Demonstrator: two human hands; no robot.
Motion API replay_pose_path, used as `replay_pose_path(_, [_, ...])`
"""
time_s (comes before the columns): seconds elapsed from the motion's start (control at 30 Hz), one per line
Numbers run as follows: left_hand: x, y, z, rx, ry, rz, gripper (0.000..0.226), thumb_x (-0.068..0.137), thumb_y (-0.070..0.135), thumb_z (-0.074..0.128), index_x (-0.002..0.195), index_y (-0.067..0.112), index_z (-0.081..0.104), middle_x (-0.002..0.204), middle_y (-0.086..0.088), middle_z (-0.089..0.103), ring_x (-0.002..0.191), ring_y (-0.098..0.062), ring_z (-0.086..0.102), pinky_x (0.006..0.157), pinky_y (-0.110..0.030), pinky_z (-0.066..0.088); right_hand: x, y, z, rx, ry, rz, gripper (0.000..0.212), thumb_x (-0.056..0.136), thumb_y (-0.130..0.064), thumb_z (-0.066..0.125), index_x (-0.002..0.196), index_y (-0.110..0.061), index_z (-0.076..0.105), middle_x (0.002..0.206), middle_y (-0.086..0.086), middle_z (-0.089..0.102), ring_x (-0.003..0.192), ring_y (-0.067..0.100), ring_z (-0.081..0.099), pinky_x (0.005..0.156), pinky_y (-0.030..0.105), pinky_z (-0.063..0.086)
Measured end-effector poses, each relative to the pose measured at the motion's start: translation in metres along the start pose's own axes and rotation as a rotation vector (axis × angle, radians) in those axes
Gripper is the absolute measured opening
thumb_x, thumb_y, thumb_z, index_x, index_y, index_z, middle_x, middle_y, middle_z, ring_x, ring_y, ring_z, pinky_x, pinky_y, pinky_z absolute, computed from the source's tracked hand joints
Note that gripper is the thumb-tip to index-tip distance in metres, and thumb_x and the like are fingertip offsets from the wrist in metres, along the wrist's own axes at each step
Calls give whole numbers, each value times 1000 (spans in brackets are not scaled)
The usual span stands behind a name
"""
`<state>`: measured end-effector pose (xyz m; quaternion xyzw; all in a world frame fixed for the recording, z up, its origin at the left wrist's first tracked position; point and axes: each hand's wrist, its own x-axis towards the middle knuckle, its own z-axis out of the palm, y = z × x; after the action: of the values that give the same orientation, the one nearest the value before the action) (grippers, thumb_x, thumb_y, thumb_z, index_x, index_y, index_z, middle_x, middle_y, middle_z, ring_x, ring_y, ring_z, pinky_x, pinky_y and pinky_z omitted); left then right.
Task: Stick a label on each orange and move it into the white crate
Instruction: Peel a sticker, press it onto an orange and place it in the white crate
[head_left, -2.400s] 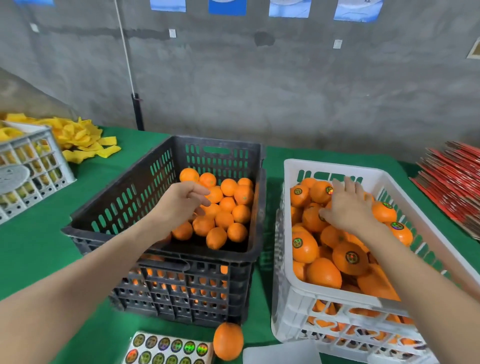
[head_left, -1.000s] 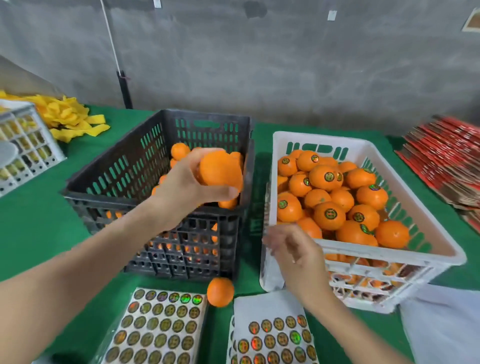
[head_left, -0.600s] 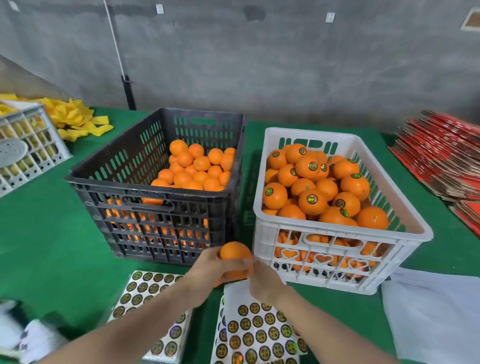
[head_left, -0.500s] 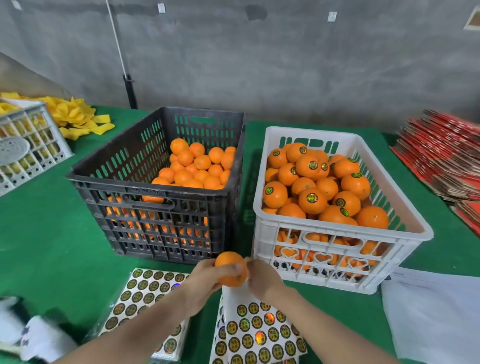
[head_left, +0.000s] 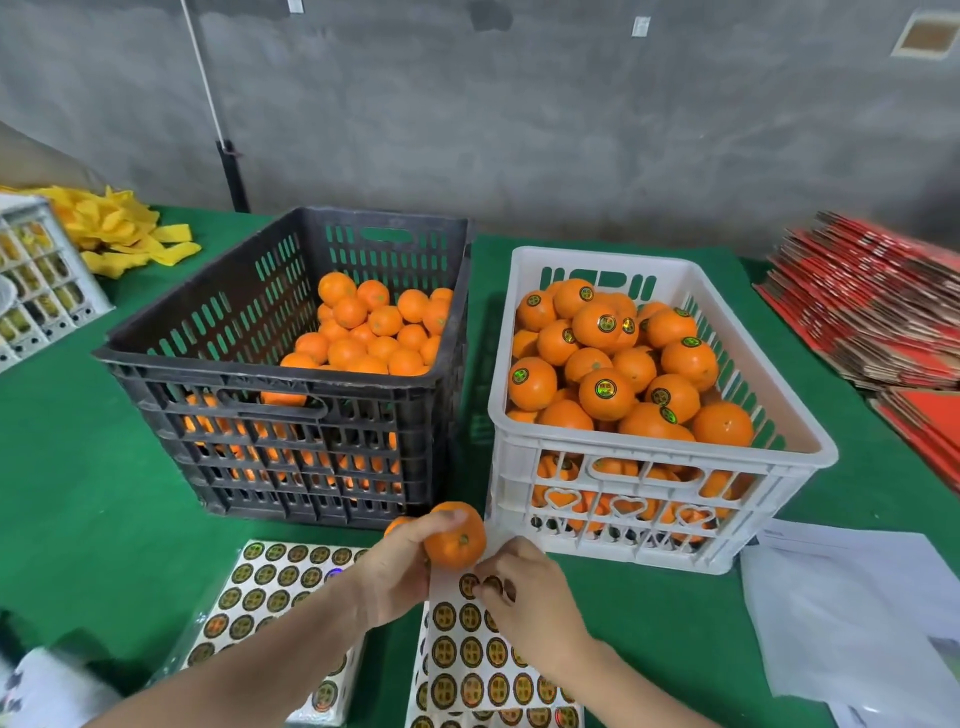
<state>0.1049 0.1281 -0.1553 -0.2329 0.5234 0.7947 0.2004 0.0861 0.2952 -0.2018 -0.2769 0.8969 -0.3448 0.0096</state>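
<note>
- Now, left hand (head_left: 395, 571) grips the orange (head_left: 456, 538), fingers curled round it, near the front edge of the table (head_left: 78, 493), before the gap between black crate (head_left: 363, 383) and white crate (head_left: 597, 257).
- Right hand (head_left: 530, 597) pinches a label (head_left: 488, 586) on the sheet (head_left: 470, 649) (lifted or not, cannot tell).
</note>
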Motion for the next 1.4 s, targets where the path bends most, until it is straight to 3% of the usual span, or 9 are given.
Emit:
replay_pose_path(0.13, [6, 0, 0, -59, 33, -51, 56, 67, 29, 74, 114, 3, 60, 108, -26, 68, 92, -37, 65, 82, -45, 53, -3, -5, 3, -122, 60, -35, 9, 81, -20, 68, 84, -11, 70, 92, 1, 59, 82, 17, 60, 72, 21, 49])
replay_pose_path(0.27, [9, 2, -2, -69, 25, -118, 55, 65, 34, 74, 109, 4, 61, 99, -24, 70, 85, -36, 67, 78, -42, 55, -6, -5, 6, -109, 166, -147, 19, 62, -8, 82, 63, -15, 64, 71, -2, 57, 57, 12, 56, 48, 16, 45])
replay_pose_path(0.4, [10, 2, -5, -65, 32, -157, 67, 61, 34, 77, 116, 1, 58, 106, -25, 68, 88, -37, 66, 79, -44, 54, -8, -9, 8, -75, 208, -229, 16, 68, -6, 70, 61, -14, 59, 71, -3, 56, 58, 5, 47, 56, 6, 29])
replay_pose_path(0.63, [6, 3, -11, 249, 36, -110, 84, 56, 35, 88, 128, 12, 50, 118, -15, 65, 110, -30, 61, 100, -46, 46, -15, -8, -1, 309, 305, -36, 29, 77, -2, 64, 72, -28, 52, 71, -15, 46, 62, -1, 43, 58, 11, 35])
replay_pose_path(0.87, [-2, 7, -12, 812, 79, 267, 63, 60, 29, 89, 110, 43, 53, 114, 7, 54, 99, -11, 55, 83, -28, 49, 1, -28, -29, 576, 245, 158, 41, 86, 2, 61, 109, -30, 50, 84, -3, 60, 79, 7, 56, 66, 17, 45])
replay_pose_path(1.03, [-7, 3, -9, 913, 112, 598, 79, 63, 14, 87, 117, 51, 43, 126, 15, 35, 107, -8, 48, 82, -15, 49, 15, -47, -37, 655, 38, 284, 63, 78, -52, 59, 132, -46, 27, 105, -4, 61, 93, 12, 64, 78, 40, 57])
replay_pose_path(1.13, [-11, -4, -6, 945, 86, 710, 78, 65, 9, 85, 119, 49, 44, 132, 17, 29, 118, -6, 42, 84, -6, 44, 20, -55, -38, 610, -4, 308, 73, 77, -55, 61, 135, -46, 17, 106, -5, 55, 96, 16, 62, 78, 41, 57])
replay_pose_path(1.23, [-13, -2, -4, 817, 16, 678, 81, 66, 2, 80, 124, 46, 46, 133, 15, 33, 120, -13, 48, 89, -14, 48, 24, -57, -40, 530, 32, 270, 80, 78, -41, 73, 136, -42, 18, 107, -11, 53, 101, 11, 56, 89, 38, 52])
replay_pose_path(1.4, [-17, 20, -1, -125, -218, 145, 93, 49, 33, 84, 133, 16, 49, 126, -20, 61, 109, -39, 62, 92, -51, 50, 22, -58, -52, 457, 100, 117, 82, 74, -35, 75, 126, -58, 16, 121, -19, 49, 112, -1, 48, 90, 28, 49])
